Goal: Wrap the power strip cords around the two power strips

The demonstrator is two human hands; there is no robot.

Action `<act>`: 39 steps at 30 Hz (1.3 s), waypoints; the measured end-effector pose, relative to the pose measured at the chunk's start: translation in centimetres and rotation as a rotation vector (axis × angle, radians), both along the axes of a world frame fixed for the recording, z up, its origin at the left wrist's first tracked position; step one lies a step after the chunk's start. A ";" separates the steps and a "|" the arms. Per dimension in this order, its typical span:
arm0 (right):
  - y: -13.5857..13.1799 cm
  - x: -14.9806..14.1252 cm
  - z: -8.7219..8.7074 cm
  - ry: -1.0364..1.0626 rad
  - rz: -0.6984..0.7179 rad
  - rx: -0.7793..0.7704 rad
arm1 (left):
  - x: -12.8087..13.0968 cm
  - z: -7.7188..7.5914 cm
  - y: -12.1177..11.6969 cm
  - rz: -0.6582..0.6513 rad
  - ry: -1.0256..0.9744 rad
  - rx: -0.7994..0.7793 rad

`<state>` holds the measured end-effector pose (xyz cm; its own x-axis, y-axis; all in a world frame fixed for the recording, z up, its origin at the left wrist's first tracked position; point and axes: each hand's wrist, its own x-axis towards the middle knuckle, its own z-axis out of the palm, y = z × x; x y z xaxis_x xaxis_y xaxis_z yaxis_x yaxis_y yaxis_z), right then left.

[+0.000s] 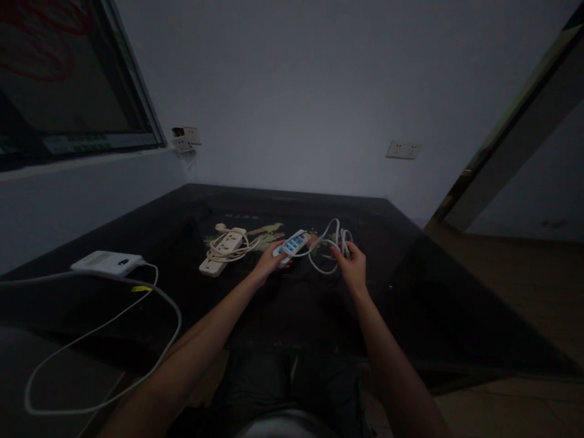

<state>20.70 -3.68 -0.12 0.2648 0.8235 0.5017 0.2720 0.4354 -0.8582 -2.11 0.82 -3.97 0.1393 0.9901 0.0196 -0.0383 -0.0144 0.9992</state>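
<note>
The left hand [272, 257] is closed around the near left end of the blue-faced power strip [296, 243], with the fingers curled against its body and little gap left between hand and strip. The right hand [350, 258] has its thumb and fingers drawn together on gathered loops of the white cable [325, 272]; how tightly they press cannot be told. The blue-faced power strip lies over the middle of the dark table [296, 316], slanting from near left to far right, its socket face turned up. It has a pale casing and a row of bright blue socket panels; part of its near left end is hidden by the left hand. The white cable crosses from beside the strip to the right hand, making one wide, loose loop that hangs low between the hands and narrower turns that stand up by the right fingers. Both forearms reach in from the near side, the left one slanting to the right and the right one slanting to the left, with the hands apart at about the same depth. Just left of the left hand, the cream power strip [212, 266] lies on the table, its own cord wrapped around its middle and its plug [221, 227] at the far end. Farther left is a white device [107, 263] with a cable.
</note>
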 end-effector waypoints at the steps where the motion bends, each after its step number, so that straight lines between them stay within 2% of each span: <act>1: 0.0 0.0 -0.1 -0.005 -0.002 -0.002 | 0.0 0.0 0.1 0.009 0.032 0.026; 6: 0.1 -0.1 -0.2 -0.048 -0.014 -0.017 | -0.3 -0.5 0.5 0.029 0.190 0.148; 14: 0.1 -0.3 -0.3 -0.069 -0.019 -0.006 | -0.6 -1.4 1.1 -0.008 0.386 0.203; 20: 0.0 -0.3 -0.4 -0.075 -0.018 -0.005 | -1.3 -0.9 0.8 -0.086 0.450 0.138; 28: 0.4 -0.2 -0.8 -0.125 0.010 -0.008 | -1.6 0.6 0.0 -0.302 0.295 -0.015; 31: 0.5 -0.2 -1.2 -0.159 0.025 -0.007 | -1.7 0.8 -0.2 -0.285 0.257 -0.044; 39: 0.4 -0.4 -1.2 -0.239 0.053 -0.010 | -1.9 0.4 -0.1 -0.118 0.318 -0.036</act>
